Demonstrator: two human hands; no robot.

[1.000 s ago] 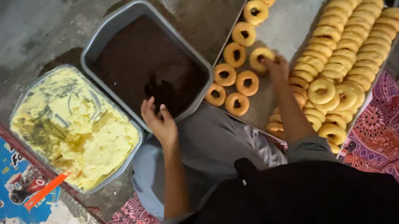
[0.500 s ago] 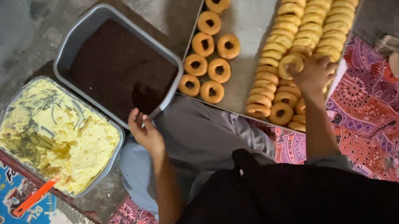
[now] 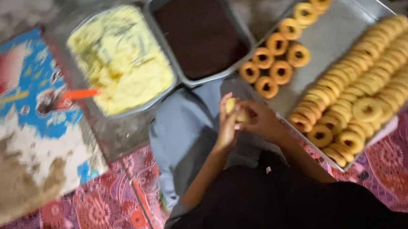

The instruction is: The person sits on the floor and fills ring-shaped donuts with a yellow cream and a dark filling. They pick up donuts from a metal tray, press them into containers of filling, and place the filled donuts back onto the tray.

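Looking down from the head camera, both forearms reach forward from the dark-clothed body and meet over the lap, which is covered in grey-blue cloth. The left hand [image 3: 227,127] and the right hand [image 3: 261,121] are cupped together around one pale yellow doughnut [image 3: 234,109], fingers curled close on it from either side; only the top of the doughnut shows between them, and motion blur hides how the fingers lie.

Just right of the hands a metal tray [image 3: 342,29] rests at a slant, with a few ring doughnuts [image 3: 274,61] lying flat near its left edge and packed rows of doughnuts [image 3: 372,89] standing on edge along its right side. Ahead of the hands sits a grey tub of dark brown coating [image 3: 199,31], and touching its left side a tub of yellow cream [image 3: 120,57], with an orange handle [image 3: 77,94] at its left rim. The left side of the frame is blurred.
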